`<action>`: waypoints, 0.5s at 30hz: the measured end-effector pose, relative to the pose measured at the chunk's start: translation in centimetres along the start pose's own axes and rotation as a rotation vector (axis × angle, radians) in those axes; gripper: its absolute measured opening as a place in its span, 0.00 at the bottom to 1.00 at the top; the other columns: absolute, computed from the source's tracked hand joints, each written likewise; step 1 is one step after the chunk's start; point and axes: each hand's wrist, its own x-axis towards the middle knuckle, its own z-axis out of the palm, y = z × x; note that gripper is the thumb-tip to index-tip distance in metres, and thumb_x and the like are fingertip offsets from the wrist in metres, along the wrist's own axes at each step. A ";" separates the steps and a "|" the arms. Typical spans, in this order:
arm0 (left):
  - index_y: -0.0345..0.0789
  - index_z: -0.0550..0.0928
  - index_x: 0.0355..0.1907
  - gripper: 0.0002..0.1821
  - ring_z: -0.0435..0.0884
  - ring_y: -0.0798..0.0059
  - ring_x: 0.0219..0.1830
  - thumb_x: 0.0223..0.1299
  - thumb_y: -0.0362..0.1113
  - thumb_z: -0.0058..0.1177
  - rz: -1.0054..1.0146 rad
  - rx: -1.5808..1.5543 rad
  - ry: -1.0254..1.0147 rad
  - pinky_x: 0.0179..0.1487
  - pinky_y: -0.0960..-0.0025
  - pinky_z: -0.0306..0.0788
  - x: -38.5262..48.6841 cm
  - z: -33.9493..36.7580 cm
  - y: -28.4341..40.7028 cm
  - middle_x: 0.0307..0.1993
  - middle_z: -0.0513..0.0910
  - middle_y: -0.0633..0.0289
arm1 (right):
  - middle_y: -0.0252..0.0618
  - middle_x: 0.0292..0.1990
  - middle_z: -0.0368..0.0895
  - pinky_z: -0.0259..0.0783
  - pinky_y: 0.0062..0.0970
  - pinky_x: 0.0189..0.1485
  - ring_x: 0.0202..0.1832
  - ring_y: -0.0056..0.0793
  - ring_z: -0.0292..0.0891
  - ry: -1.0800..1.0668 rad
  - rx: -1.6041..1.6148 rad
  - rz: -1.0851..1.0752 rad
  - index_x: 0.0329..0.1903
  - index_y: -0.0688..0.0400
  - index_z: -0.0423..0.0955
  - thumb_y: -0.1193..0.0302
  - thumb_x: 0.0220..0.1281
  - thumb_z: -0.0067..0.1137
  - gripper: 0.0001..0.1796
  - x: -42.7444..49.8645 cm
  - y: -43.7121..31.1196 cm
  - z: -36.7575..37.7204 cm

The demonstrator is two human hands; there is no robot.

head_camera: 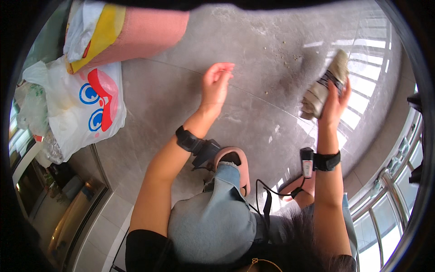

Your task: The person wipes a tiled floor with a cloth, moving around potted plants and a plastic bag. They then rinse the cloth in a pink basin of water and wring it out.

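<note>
My right hand (334, 102) grips a bunched beige cloth (313, 97) with dark stripes. It is held over the grey tiled floor (251, 125), at the right; I cannot tell whether the cloth touches the tiles. Small pale crumbs (284, 57) lie scattered on the floor to the left of the cloth's far end. Near the middle of the view, my left hand (216, 83) is raised over the floor. Its fingers are loosely curled, a small gap separates thumb and fingertips, and nothing shows between them.
A white plastic bag (71, 112) with a printed cartoon face stands at left, beside a pink fabric-covered object (153, 30). Metal railings (394, 190) run along the right past a raised curb (377, 146). A black cable (258, 193) hangs near my pink slippers (244, 170).
</note>
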 end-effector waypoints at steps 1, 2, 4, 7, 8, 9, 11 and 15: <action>0.35 0.80 0.42 0.09 0.75 0.83 0.37 0.61 0.31 0.48 0.005 -0.012 0.034 0.41 0.79 0.65 0.1 -0.6 -0.2 0.40 0.80 0.67 | 0.43 0.53 0.71 0.69 0.29 0.52 0.49 0.30 0.71 0.030 0.035 -0.058 0.66 0.61 0.55 0.76 0.60 0.54 0.32 0.4 -0.3 -2.2; 0.35 0.80 0.42 0.08 0.75 0.83 0.36 0.61 0.30 0.48 -0.017 -0.020 0.065 0.39 0.79 0.65 0.1 -1.0 -0.5 0.39 0.80 0.68 | 0.42 0.53 0.72 0.69 0.28 0.52 0.49 0.29 0.71 0.154 -0.040 -0.082 0.66 0.62 0.57 0.76 0.60 0.54 0.31 0.5 -0.2 -4.5; 0.34 0.79 0.41 0.08 0.74 0.84 0.36 0.60 0.29 0.48 -0.034 -0.043 0.094 0.38 0.80 0.65 0.3 -1.6 -1.0 0.39 0.80 0.68 | 0.41 0.52 0.72 0.68 0.28 0.54 0.49 0.29 0.71 0.390 -0.242 -0.195 0.63 0.63 0.62 0.76 0.59 0.53 0.28 -0.3 0.7 -8.9; 0.34 0.79 0.40 0.08 0.74 0.84 0.35 0.60 0.29 0.48 -0.027 -0.048 0.094 0.38 0.80 0.64 0.6 -2.0 -1.4 0.39 0.80 0.68 | 0.44 0.50 0.74 0.66 0.28 0.55 0.50 0.32 0.72 0.640 -0.476 -0.205 0.59 0.64 0.69 0.75 0.54 0.53 0.27 -2.3 2.7 -13.8; 0.34 0.79 0.40 0.08 0.74 0.84 0.35 0.60 0.29 0.48 -0.030 -0.053 0.091 0.38 0.80 0.64 0.7 -2.1 -1.5 0.39 0.79 0.67 | 0.45 0.50 0.74 0.66 0.29 0.55 0.50 0.33 0.72 0.653 -0.563 -0.116 0.58 0.64 0.70 0.74 0.54 0.53 0.26 -2.8 3.3 -14.9; 0.33 0.79 0.40 0.08 0.74 0.83 0.35 0.60 0.29 0.47 -0.024 -0.062 0.088 0.38 0.80 0.64 0.8 -2.1 -1.5 0.39 0.79 0.67 | 0.47 0.49 0.75 0.66 0.29 0.55 0.49 0.34 0.73 0.719 -0.636 0.084 0.57 0.64 0.71 0.73 0.53 0.53 0.26 -3.1 3.7 -15.7; 0.33 0.79 0.40 0.08 0.73 0.83 0.36 0.60 0.29 0.48 -0.037 -0.052 0.093 0.38 0.80 0.64 1.1 -1.9 -1.6 0.39 0.79 0.67 | 0.50 0.50 0.75 0.64 0.34 0.58 0.51 0.41 0.72 0.571 -0.736 0.038 0.54 0.64 0.73 0.70 0.55 0.52 0.23 -2.9 4.5 -15.8; 0.34 0.79 0.41 0.08 0.73 0.84 0.36 0.60 0.31 0.50 -0.044 -0.004 0.089 0.39 0.80 0.63 1.6 -0.7 -2.0 0.40 0.79 0.67 | 0.55 0.54 0.70 0.62 0.37 0.60 0.52 0.49 0.70 0.511 -0.941 -0.119 0.57 0.62 0.71 0.70 0.55 0.53 0.24 -0.7 5.9 -10.5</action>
